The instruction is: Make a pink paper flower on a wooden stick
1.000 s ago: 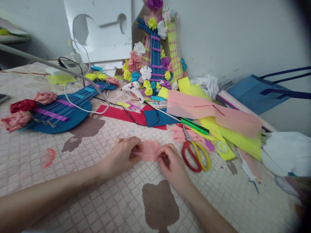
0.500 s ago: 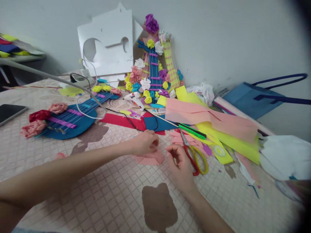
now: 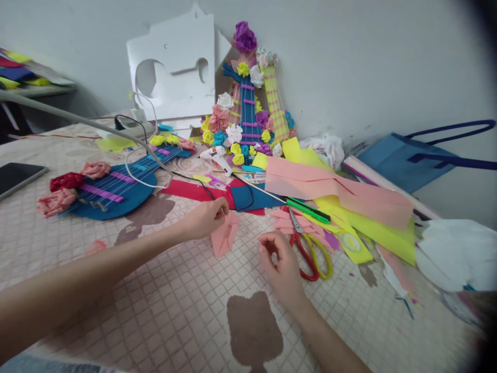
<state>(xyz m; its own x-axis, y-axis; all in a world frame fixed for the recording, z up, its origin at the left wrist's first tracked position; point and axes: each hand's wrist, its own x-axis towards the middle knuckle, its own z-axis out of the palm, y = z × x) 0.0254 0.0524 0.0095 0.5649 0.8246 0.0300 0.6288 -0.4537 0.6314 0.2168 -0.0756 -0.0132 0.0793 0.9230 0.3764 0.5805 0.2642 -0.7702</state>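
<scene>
My left hand (image 3: 205, 219) pinches the top edge of a small pink foam piece (image 3: 224, 235), which hangs from the fingers just above the checked tablecloth (image 3: 174, 311). To its right, my right hand (image 3: 281, 261) rests on the cloth with fingers curled and nothing visible in them. Red and yellow scissors (image 3: 310, 248) lie just right of that hand, next to a stack of pink petal cut-outs (image 3: 285, 217).
A white glue gun (image 3: 217, 155) and its black cord lie behind the hands, with red and blue foam sheets (image 3: 202, 191). A blue foam guitar with roses (image 3: 112, 184) lies at left, decorated guitars (image 3: 248, 109) lean on the wall, pink and yellow sheets (image 3: 349, 197) pile at right. A phone (image 3: 15, 176) sits far left.
My left hand has lifted the pink piece off the cloth and drawn it left and back. My right hand let go of it and stays beside the scissors.
</scene>
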